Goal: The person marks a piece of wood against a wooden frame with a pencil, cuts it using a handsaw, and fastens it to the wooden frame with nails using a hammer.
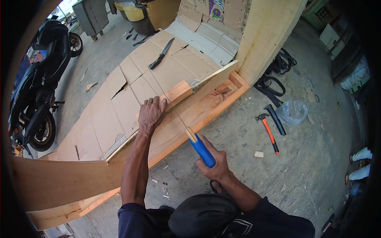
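Timber block (180,93), short and reddish-brown, rests along the long pale-wood frame (210,104), seemingly for support; left hand (152,113) clasps it from above, likely against slipping; right hand (216,162) is wrapped around the blue-handled saw (202,148), blade crossing the block.

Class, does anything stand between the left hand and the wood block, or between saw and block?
Nothing visible does. The left hand rests directly on the wood block, and the saw, held in the right hand, crosses over it unobstructed.
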The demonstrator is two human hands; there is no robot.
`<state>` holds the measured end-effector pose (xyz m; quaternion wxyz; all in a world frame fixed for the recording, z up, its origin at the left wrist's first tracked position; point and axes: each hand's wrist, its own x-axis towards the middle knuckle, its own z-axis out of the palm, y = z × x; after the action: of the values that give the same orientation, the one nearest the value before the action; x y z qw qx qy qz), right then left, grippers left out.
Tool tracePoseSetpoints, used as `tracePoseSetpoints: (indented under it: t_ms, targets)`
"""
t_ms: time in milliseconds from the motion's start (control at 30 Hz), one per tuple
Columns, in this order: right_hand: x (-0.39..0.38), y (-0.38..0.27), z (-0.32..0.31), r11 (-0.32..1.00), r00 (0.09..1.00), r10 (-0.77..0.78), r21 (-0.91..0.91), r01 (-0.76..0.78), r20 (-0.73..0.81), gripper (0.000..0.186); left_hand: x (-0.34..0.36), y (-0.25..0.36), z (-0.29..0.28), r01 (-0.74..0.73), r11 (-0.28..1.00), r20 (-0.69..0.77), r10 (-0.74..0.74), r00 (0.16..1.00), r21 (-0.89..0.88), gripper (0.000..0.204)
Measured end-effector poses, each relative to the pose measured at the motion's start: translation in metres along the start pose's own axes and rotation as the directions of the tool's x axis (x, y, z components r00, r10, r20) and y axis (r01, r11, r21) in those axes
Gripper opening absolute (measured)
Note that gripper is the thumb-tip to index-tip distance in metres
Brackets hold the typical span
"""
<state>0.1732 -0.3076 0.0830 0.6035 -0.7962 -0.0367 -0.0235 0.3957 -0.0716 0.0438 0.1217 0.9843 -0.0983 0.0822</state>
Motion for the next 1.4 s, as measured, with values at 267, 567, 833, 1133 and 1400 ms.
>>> tracePoseSetpoints:
  t_ms: [267, 567, 833, 1133, 1400]
  targets:
    - [-0.024, -0.008, -0.024, 0.994, 0.992, -0.108, -0.016, 0.107, -0.064, 0.067, 0.003, 0.008, 0.004, -0.013, 1.0, 0.033, 0.012, 0.999, 0.003, 0.049]
    - [-0.094, 0.004, -0.057, 0.988, 0.988, -0.155, -0.013, 0.156, 0.017, 0.07, 0.004, 0.0, -0.008, 0.007, 1.0, -0.006, -0.007, 1.0, 0.015, 0.05]
    - [0.009, -0.003, 0.002, 0.998, 1.0, -0.006, 0.066, 0.007, -0.015, 0.06, 0.004, -0.014, 0.016, -0.066, 0.993, -0.02, 0.068, 0.997, 0.097, 0.049]
    - [0.061, 0.018, 0.017, 0.998, 0.999, -0.006, 0.06, 0.008, -0.035, 0.07, 0.017, -0.009, 0.02, -0.091, 0.995, 0.019, 0.09, 0.996, 0.044, 0.05]
    - [-0.103, 0.018, -0.049, 0.982, 0.98, -0.188, -0.029, 0.186, -0.066, 0.067, 0.003, -0.007, -0.009, -0.003, 1.0, 0.014, 0.003, 1.0, 0.023, 0.051]
